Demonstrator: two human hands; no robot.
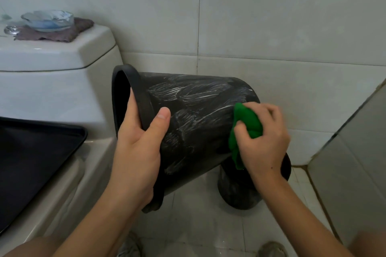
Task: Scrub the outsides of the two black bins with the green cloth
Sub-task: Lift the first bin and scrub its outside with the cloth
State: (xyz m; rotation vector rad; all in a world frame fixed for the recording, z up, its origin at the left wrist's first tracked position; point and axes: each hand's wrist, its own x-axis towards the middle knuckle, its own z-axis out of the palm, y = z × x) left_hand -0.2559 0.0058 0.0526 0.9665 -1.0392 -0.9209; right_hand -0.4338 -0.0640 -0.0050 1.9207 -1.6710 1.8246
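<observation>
While tipped sideways, bin (198,119) mouth faces left.

— Left hand (135,148)?
— Gripping rim of black bin (200,110), thumb on the outer wall; bin tipped sideways, mouth facing left, held off the floor.
— Right hand (263,144)?
— Bunching green cloth (247,125) against bin's side near the base; whitish streaks across the wall.
— Second bin (236,192)?
— Below, on tiled floor (198,225), mostly hidden.
— Left side?
— Toilet tank (56,64), glass dish (48,21) on top.
</observation>
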